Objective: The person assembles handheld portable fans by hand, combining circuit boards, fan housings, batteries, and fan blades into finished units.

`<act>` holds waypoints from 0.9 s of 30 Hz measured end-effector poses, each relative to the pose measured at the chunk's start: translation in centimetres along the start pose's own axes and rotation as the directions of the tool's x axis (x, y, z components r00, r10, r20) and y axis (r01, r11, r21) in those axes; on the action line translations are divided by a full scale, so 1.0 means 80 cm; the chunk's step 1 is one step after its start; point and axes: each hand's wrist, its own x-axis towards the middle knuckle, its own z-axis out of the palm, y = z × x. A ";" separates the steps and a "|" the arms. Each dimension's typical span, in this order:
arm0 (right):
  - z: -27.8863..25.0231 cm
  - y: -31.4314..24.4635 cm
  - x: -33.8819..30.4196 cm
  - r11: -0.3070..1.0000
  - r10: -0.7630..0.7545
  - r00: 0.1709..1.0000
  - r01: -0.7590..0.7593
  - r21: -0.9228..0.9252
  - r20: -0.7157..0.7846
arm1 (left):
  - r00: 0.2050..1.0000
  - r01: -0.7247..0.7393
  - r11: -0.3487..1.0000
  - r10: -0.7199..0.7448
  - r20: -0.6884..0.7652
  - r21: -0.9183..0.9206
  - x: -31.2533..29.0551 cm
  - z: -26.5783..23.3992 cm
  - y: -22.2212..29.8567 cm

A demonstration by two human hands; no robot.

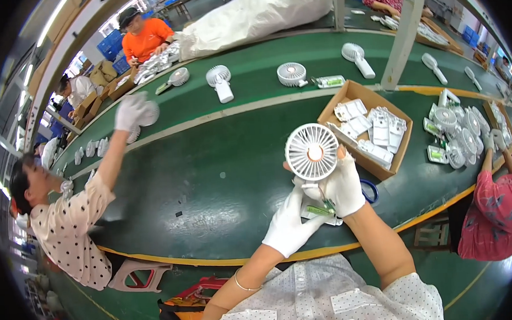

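Note:
In front of me I hold a small white handheld fan (312,152) upright, its round grille facing me. My right hand (345,187), in a white glove with bare fingertips, is closed around the right side of the fan head. Gloved as well, my left hand (294,219) is closed at the lower part of the fan, below the head. Between the hands a green battery (318,210) and a bit of circuit board show at the open handle. The fingers behind the fan are hidden.
A cardboard box (403,146) of white plastic shells stands beyond my right hand, with a blue ring (370,191) near it. Fans (462,132) are piled at the right. Other fans (219,81) lie along the green belt (252,96). Co-workers sit on both sides.

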 end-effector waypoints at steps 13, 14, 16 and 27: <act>0.004 -0.010 -0.003 1.000 -0.009 0.998 0.011 0.025 -0.063 | 0.682 0.535 0.764 -0.138 0.718 -0.361 0.002 0.008 0.018; -0.002 -0.013 -0.002 0.999 -0.028 0.998 0.029 0.030 -0.054 | 0.704 0.592 0.649 -0.128 0.698 -0.478 -0.003 0.003 0.016; -0.004 -0.014 -0.002 0.995 -0.100 0.995 0.099 -0.023 -0.020 | 0.786 0.578 0.505 -0.131 0.605 -0.641 -0.012 0.000 -0.005; 0.053 0.031 -0.050 0.568 0.328 0.945 -0.215 -0.794 -0.021 | 0.991 0.073 -0.113 -0.099 0.085 -0.991 -0.019 -0.029 -0.099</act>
